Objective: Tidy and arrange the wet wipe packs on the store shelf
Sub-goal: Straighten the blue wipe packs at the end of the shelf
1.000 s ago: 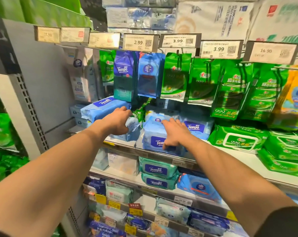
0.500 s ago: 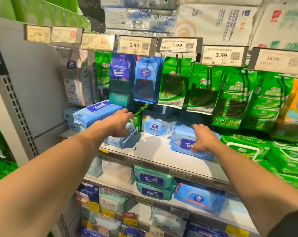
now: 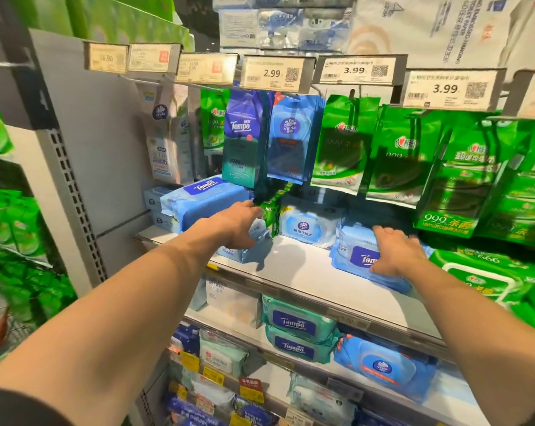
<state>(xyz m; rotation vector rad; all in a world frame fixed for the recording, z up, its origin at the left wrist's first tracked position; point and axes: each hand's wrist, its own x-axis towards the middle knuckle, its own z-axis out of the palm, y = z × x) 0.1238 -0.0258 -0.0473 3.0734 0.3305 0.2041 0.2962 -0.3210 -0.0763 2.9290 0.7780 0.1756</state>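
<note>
White store shelf, pale blue pack gripped by left hand, right hand laid flat, fingers spread, on blue wipe pack.

Blue Tempo pack flat on shelf — pale blue pack left, seemingly crumpled.

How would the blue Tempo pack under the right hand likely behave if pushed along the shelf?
The blue Tempo pack looks like a soft film pouch, so it would probably dent or buckle under the right hand rather than move rigidly. It lies flat on the smooth shelf, so it likely slides, with little chance of tipping or rolling.
</note>
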